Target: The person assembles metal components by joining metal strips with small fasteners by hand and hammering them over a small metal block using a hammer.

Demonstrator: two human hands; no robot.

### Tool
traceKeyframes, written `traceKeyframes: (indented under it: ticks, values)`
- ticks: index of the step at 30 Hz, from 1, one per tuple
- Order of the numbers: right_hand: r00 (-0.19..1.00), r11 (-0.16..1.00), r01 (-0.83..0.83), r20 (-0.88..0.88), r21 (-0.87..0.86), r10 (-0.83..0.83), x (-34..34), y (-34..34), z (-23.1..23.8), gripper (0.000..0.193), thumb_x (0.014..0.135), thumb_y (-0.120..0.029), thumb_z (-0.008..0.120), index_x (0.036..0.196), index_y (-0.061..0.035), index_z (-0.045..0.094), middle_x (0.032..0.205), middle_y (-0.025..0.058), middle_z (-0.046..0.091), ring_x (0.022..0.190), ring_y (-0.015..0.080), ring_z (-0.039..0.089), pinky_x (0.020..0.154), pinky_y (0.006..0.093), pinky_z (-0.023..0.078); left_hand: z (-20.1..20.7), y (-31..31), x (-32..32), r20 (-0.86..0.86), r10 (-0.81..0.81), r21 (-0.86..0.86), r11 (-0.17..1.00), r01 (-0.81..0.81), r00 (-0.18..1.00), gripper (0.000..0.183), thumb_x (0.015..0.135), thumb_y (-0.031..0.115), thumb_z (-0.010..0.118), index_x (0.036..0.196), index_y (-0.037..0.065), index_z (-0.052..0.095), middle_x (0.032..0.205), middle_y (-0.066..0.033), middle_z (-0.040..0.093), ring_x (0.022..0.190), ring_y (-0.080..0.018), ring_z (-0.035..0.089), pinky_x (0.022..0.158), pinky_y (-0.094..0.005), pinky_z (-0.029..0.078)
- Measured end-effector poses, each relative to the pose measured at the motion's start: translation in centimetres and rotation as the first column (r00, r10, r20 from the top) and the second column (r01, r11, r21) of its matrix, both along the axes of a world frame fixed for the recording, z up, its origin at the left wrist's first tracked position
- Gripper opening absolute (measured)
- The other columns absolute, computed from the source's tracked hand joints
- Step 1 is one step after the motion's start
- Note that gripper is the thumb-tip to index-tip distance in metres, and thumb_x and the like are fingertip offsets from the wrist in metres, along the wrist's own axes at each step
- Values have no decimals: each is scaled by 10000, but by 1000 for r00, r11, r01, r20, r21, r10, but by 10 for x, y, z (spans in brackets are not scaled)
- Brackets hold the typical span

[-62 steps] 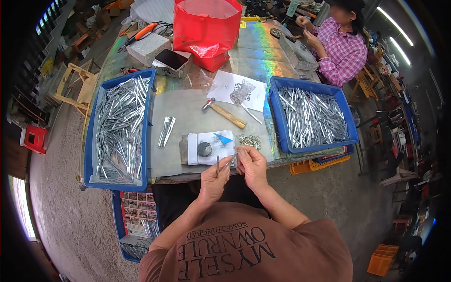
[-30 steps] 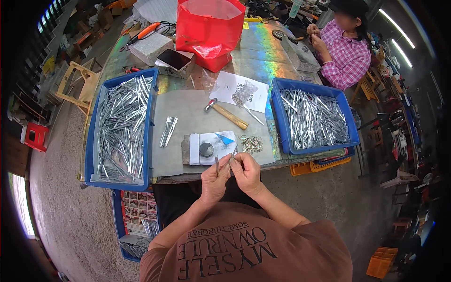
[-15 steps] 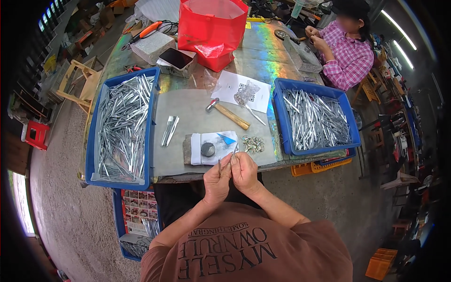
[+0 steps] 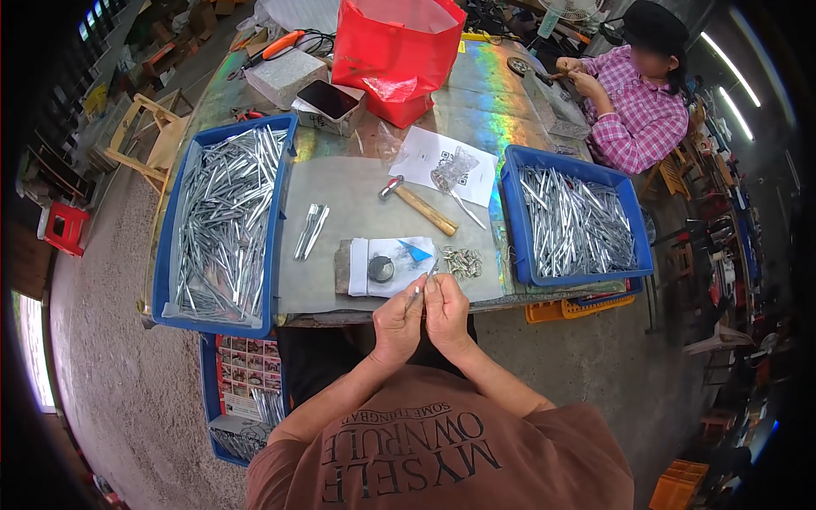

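My left hand [image 4: 396, 330] and my right hand [image 4: 446, 316] meet at the table's near edge, both with fingers closed. A slim metal piece [image 4: 415, 297] shows at the left fingers. From the right fingers pokes the tip of another slim metal piece [image 4: 434, 269]; whether the two are joined is hidden. Just beyond lies a block with a white covering [image 4: 357, 265], bearing a round dark metal disc [image 4: 381, 269] and a blue triangular scrap [image 4: 415, 251]. Right of it is a pile of small metal parts [image 4: 461, 263]. A wooden-handled hammer [image 4: 425, 210] rests farther back.
Blue trays of slender silver metal pieces stand left [image 4: 277, 229] and right [image 4: 578, 278]. A few metal strips [image 4: 312, 231] lie near the left tray. Farther back are a printed sheet [image 4: 416, 153], a phone [image 4: 328, 99] on a box and a red bag [image 4: 395, 51]. A co-worker [image 4: 633, 110] sits at far right.
The metal piece at my left fingers stood nearly upright before and now leans to the right. My hands stay close together. The whole view has shifted slightly.
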State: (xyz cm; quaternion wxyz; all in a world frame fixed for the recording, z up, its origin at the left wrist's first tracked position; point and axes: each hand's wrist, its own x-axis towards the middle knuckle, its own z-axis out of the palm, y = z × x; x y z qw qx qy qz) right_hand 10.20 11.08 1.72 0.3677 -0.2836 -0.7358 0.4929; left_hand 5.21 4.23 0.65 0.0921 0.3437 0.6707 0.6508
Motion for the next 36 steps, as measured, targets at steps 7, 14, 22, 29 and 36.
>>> traceKeyframes:
  ticks: [7,14,22,29,36]
  values:
    - [1000,996,-23,-2,92,23,3,4,1,160,811,-112,454,698,1,451,573,132,472,489,228,469,462,313,378,-10,1,2,209,-53,52,998,43,976,215,784,22,504,994,10,552,780,-115,598,681,-103,547,609,-219,432]
    - [999,1000,13,-37,20,-13,2,-1,-6,192,831,-139,435,684,-15,432,553,28,420,513,76,364,458,237,337,1,0,1,29,-12,-56,998,14,1000,229,757,13,530,984,16,557,799,-142,593,669,-179,578,610,-232,441]
    - [992,978,-75,-112,-194,54,4,1,4,183,844,-128,414,684,-38,416,569,-29,384,509,34,332,444,189,304,0,-2,-7,107,-124,-20,992,127,986,252,778,30,509,1029,10,521,766,-100,588,606,-136,538,583,-230,439]
    - [971,915,-97,-239,-391,1,10,13,-5,177,837,-129,430,691,-31,434,540,-11,410,477,39,368,419,190,304,2,-13,-13,300,-249,-90,954,288,921,158,793,56,505,935,9,556,602,-21,500,554,-76,460,520,-221,407]
    - [963,920,-138,-267,-366,38,13,8,-4,162,839,-138,437,719,-30,432,556,-9,396,475,44,352,425,189,304,1,-13,-12,180,-194,-66,976,209,964,84,785,51,517,842,11,564,595,-23,490,556,-71,451,503,-218,383]
